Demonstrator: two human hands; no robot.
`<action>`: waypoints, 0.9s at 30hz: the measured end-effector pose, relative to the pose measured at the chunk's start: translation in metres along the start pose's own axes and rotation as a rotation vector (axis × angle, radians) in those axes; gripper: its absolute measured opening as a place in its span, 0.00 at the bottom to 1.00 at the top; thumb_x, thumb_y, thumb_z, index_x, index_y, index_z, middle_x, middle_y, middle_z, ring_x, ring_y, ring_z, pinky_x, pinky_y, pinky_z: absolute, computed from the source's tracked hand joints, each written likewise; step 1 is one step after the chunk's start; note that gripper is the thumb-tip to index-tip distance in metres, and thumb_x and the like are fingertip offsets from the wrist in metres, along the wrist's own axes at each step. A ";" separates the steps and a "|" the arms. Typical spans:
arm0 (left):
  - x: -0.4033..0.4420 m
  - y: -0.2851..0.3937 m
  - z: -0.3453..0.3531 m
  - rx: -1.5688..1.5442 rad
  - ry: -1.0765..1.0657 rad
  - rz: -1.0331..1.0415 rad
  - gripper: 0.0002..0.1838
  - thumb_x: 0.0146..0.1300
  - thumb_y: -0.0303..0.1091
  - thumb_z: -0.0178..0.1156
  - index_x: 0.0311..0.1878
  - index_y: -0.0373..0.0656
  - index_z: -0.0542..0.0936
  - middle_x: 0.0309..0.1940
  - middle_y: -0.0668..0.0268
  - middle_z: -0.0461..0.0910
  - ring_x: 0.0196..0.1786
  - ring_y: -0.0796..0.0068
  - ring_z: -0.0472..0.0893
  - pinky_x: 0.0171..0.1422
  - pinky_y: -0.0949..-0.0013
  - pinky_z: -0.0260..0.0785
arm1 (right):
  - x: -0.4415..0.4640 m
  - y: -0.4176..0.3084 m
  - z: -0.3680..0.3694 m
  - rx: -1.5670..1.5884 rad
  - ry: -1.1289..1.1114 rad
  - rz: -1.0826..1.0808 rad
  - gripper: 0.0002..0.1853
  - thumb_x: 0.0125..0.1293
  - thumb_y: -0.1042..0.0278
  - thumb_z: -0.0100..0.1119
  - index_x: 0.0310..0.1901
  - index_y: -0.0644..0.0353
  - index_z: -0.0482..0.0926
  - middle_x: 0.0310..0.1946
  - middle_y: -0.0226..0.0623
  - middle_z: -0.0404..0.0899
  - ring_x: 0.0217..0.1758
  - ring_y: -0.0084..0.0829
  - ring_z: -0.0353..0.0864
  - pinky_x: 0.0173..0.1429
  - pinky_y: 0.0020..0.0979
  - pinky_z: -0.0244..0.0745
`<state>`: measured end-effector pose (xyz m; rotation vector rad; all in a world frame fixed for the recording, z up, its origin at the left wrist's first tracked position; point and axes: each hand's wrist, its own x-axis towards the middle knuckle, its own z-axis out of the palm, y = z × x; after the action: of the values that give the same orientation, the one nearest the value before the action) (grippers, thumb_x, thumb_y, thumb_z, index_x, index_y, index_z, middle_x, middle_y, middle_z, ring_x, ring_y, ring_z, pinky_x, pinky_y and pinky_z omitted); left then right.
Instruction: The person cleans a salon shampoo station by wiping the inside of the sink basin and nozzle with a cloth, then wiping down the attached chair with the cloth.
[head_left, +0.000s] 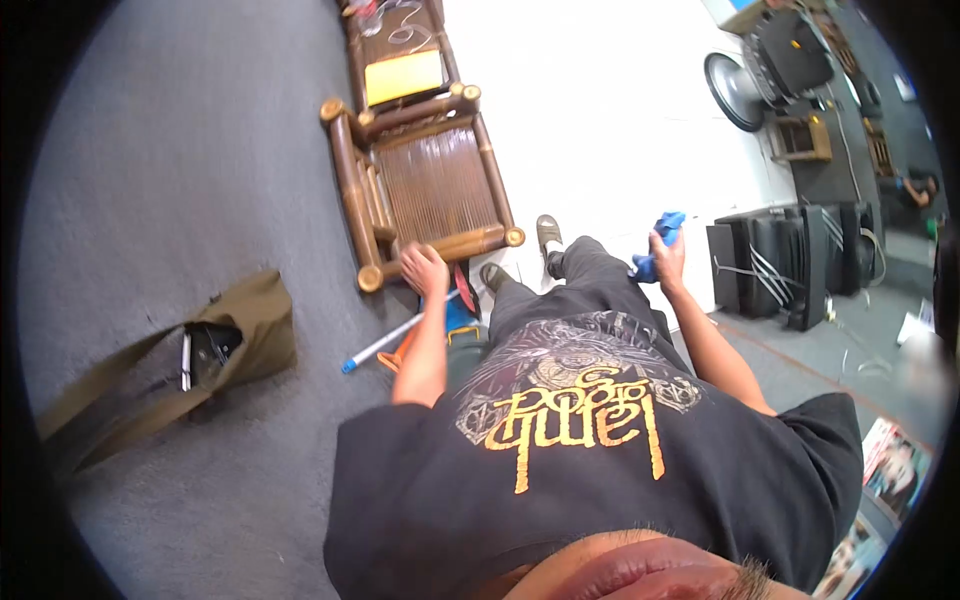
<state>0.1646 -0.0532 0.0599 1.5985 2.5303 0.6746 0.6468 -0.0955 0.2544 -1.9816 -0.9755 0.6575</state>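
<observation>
At the near rail of a brown bamboo chair [440,185] is my left hand [425,268], back up, its slightly blurred fingers laid loosely at the rail's left part. Nothing is seen held in it. My right hand [670,258] is closed around a crumpled blue cloth [645,266], which sticks out above and below the fist. Beneath my left forearm, a pole with a blue end [385,343] lies slanted, next to orange and blue items partly hidden by the arm.
An olive bag [265,320] lies on the grey floor [180,180] at left. Beyond the chair, a yellow item [403,78] rests on another bamboo seat. Black equipment [770,265] and a round-based stool [733,92] stand at right. Another person [918,190] shows at far right.
</observation>
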 end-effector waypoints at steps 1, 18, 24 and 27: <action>-0.032 0.021 -0.012 -0.049 -0.148 -0.010 0.18 0.71 0.44 0.58 0.55 0.42 0.77 0.52 0.54 0.78 0.56 0.48 0.77 0.60 0.47 0.69 | -0.011 -0.017 0.009 -0.031 0.024 -0.017 0.18 0.72 0.64 0.64 0.60 0.56 0.76 0.41 0.36 0.84 0.43 0.30 0.84 0.50 0.35 0.81; -0.024 -0.042 -0.046 -0.455 -0.494 -0.085 0.18 0.72 0.42 0.60 0.54 0.35 0.82 0.49 0.47 0.85 0.52 0.49 0.84 0.61 0.53 0.75 | -0.042 -0.177 0.051 0.141 -0.353 -0.134 0.22 0.71 0.64 0.52 0.63 0.62 0.74 0.39 0.51 0.86 0.45 0.45 0.89 0.52 0.44 0.81; -0.059 0.019 -0.037 -0.513 -0.730 -0.045 0.21 0.71 0.43 0.61 0.55 0.34 0.81 0.46 0.48 0.87 0.50 0.54 0.87 0.59 0.57 0.77 | -0.040 -0.168 0.060 -0.046 -0.442 -0.528 0.16 0.67 0.69 0.53 0.52 0.66 0.79 0.41 0.51 0.79 0.45 0.46 0.82 0.51 0.45 0.76; -0.047 0.077 -0.050 -0.675 -0.791 -0.077 0.22 0.77 0.46 0.57 0.58 0.34 0.81 0.48 0.49 0.86 0.54 0.58 0.85 0.61 0.58 0.75 | -0.028 -0.174 0.063 -0.057 -0.532 -0.551 0.13 0.66 0.72 0.54 0.50 0.66 0.78 0.41 0.47 0.74 0.43 0.45 0.78 0.50 0.43 0.75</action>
<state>0.2361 -0.0827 0.1280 1.1803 1.5568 0.6187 0.5169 -0.0264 0.3701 -1.4892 -1.7899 0.8537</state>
